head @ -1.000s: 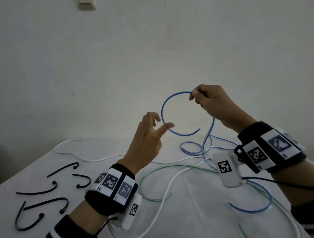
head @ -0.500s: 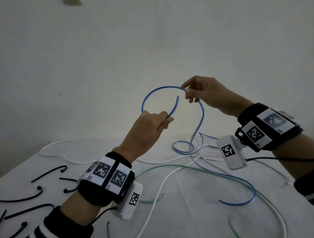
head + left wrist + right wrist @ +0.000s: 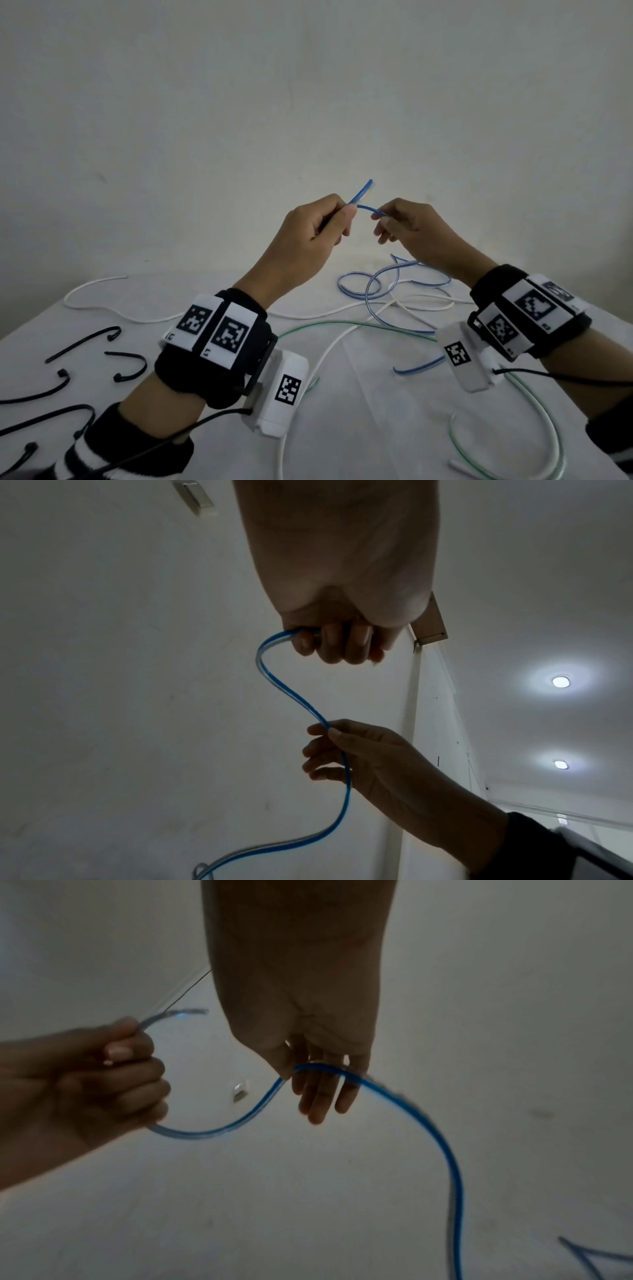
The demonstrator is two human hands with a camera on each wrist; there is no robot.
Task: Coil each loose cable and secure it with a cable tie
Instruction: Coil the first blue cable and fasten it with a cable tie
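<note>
- The left hand [image 3: 310,229] was raised above the table, closed into a fist round the blue cable [image 3: 361,194], with the cable's short free end sticking up past the thumb and knuckles
- In the left wrist view the left hand's fingers [image 3: 337,645] were curled tight over the cable, which left the fist at one side and curved away in an S toward the other hand
- The right hand [image 3: 409,231] was held level with the left, just beside it and not touching; it pinched the same cable between thumb and forefinger, the other fingers hanging loosely curled below
- In the right wrist view the cable crossed over the right hand's fingers [image 3: 322,1093] and dropped away in a long bend toward the table
- The rest of the blue cable lay in loose loops on the white table [image 3: 359,428], beyond and under the right wrist
- A white cable [image 3: 144,317] and a green cable [image 3: 346,323] sprawled uncoiled across the same surface, crossing each other and the blue loops
- Several black cable ties [image 3: 126,365] lay scattered at the table's left, each bent into a hook shape, apart from the cables
- Both wrists wore black bands with printed square markers
- A plain pale wall [image 3: 308,102] stood behind the table; the left wrist view showed two round ceiling lights [image 3: 560,681]
</note>
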